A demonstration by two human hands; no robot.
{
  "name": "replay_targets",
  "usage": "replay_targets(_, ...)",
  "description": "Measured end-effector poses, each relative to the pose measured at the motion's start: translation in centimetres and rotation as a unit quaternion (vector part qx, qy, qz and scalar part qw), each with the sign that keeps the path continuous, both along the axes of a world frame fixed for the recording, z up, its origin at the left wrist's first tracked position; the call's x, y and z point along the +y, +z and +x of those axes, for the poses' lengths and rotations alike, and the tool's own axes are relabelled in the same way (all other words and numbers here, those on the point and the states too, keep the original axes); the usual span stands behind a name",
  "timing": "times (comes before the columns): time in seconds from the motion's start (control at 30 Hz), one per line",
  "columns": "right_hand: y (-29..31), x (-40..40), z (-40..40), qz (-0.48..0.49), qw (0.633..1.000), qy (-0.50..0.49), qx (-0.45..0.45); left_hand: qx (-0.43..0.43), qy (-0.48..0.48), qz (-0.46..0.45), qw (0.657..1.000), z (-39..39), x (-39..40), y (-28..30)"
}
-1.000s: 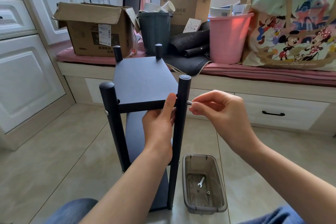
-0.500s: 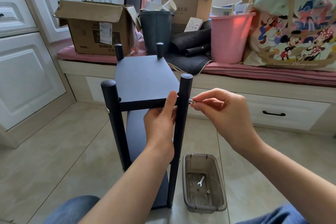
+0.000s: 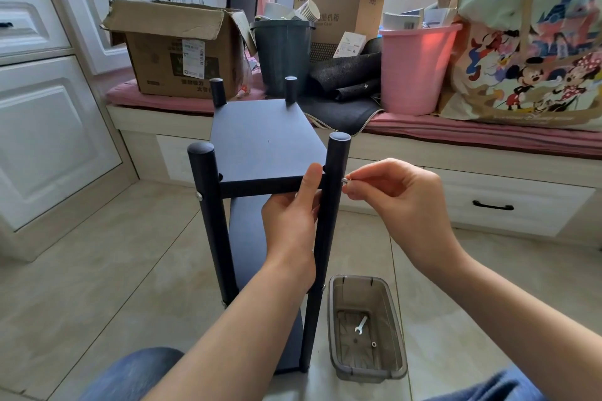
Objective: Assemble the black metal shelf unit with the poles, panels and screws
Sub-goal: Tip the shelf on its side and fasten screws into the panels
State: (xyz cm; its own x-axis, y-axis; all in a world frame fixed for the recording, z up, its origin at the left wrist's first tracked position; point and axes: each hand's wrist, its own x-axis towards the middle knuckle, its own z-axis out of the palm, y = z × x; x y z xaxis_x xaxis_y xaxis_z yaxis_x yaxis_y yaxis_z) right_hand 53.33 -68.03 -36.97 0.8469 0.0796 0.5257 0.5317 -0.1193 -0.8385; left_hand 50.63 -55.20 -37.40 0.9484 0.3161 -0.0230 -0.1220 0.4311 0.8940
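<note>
Nearest the person, below the right hand's fingers, a clear plastic tray sits on the tiled floor, holding a small wrench and a washer. The black shelf unit stands upright beside it. The left hand grips the front edge of the top panel, thumb up against it, the other fingers hidden beneath. Just right of that thumb stands the front right pole. The right hand pinches a small silver screw between thumb and forefinger, holding it against the pole's outer side at panel height. Beyond the fingers, a cardboard box, dark bin and pink bucket sit on the window seat.
</note>
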Motion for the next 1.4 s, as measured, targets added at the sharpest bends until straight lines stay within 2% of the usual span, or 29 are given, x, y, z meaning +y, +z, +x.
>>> replay_targets(0.83,0.14,0.37,-0.23,0.022,1.0,0.001,0.021,-0.001,0.009,0.014,1.0,0.07,-0.22,-0.13)
replay_targets(1.4,0.2,0.16,-0.04,-0.033,0.999,-0.035,0.005,-0.001,0.009,0.025,1.0,0.05,-0.44,0.02)
